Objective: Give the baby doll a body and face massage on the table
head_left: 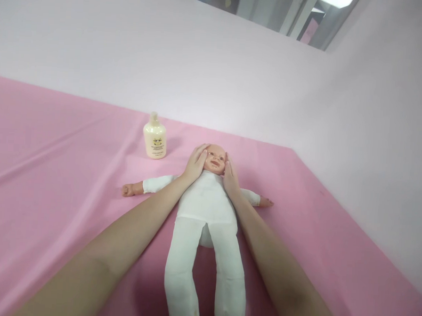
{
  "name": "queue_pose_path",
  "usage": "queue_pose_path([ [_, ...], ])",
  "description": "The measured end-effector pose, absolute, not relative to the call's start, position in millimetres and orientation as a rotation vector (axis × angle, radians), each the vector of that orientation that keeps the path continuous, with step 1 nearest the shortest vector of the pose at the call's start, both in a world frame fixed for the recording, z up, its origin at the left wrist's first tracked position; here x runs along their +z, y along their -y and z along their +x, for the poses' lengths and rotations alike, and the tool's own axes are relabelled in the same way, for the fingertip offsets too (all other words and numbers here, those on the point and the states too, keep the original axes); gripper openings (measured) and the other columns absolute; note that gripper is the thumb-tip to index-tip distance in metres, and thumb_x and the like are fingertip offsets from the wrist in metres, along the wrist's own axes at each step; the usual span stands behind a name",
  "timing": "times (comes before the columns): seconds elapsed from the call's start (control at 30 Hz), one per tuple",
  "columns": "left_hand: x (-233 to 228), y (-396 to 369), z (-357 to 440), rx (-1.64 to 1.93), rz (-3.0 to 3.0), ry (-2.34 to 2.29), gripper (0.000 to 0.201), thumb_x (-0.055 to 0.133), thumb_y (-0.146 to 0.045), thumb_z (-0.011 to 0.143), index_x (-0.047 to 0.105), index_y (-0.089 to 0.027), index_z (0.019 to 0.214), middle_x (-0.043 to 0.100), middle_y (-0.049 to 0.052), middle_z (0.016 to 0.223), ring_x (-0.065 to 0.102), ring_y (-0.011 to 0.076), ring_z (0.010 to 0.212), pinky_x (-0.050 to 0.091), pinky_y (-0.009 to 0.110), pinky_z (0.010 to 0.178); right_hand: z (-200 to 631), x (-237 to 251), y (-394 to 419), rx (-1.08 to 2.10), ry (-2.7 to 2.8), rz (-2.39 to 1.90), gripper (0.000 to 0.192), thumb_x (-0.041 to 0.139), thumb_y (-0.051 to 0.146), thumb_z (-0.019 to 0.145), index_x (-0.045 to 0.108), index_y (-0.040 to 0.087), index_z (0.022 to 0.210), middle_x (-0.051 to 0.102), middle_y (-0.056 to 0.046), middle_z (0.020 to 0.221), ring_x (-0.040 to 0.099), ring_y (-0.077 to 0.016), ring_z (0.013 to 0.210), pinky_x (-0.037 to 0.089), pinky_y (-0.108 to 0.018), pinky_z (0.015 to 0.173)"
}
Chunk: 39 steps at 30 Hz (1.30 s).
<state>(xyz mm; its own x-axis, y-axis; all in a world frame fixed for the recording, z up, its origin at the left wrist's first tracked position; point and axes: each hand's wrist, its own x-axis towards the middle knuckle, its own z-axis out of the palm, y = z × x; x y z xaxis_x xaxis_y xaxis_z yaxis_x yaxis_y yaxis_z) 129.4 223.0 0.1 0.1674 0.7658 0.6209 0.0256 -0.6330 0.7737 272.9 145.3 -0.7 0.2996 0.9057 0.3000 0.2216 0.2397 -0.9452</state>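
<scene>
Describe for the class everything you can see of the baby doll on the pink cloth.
The baby doll lies on its back on the pink cloth, legs toward the viewer, arms spread sideways. Its bald head looks like moulded plastic or vinyl; its torso, arms and legs look like stuffed white fabric, with bare, plastic-looking extremities showing past both sleeves. The left hand and right hand rest against opposite sides of the head. The picture's bottom edge mostly cuts off the feet.

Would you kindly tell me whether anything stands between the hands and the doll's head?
Nothing visible does: the left hand and right hand rest against the sides of the doll's head. The bottle stands apart.
</scene>
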Motion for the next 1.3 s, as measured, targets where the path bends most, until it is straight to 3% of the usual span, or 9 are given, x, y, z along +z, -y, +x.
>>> queue_pose_path([
  [1.3,-1.4,-225.0,128.6,1.541,1.834,-0.715,0.042,0.034,-0.043,0.098,0.054,-0.023,0.129,0.055,0.007,0.136,0.048,0.0174,0.131,0.035,0.038,0.116,275.9,-5.9,-150.5,0.662,1.184,-1.245,0.057,0.036,0.056,0.093,0.035,0.033,0.145,0.032,0.005,0.156,0.033,-0.0173,0.143,0.026,-0.045,0.121],
])
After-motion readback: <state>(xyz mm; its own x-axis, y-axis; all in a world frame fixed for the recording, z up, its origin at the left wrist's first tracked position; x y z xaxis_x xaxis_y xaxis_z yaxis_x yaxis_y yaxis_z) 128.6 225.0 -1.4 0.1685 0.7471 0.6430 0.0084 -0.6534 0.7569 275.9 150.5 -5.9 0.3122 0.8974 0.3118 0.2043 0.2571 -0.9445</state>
